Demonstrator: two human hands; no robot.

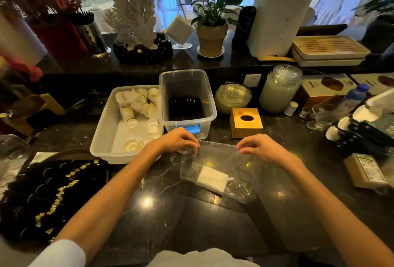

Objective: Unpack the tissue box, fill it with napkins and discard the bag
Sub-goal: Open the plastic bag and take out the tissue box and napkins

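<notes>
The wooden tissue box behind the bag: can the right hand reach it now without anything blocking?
Probably yes. The wooden tissue box stands just beyond the right hand, with bare counter between them. But that hand is pinching the clear bag, so it must let go first.

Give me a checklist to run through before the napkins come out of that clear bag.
1. Both hands on the bag's far edge: left hand and right hand each pinch the clear plastic bag. Ok.
2. Bag mouth open: cannot tell, the plastic is too clear.
3. Napkins present: a white folded stack lies inside the bag, near its close end. Ok.
4. Wooden tissue box unpacked and nearby: stands bare on the counter just beyond the bag. Ok.
5. Box ready for filling: only its oval top hole shows; cannot tell.
</notes>
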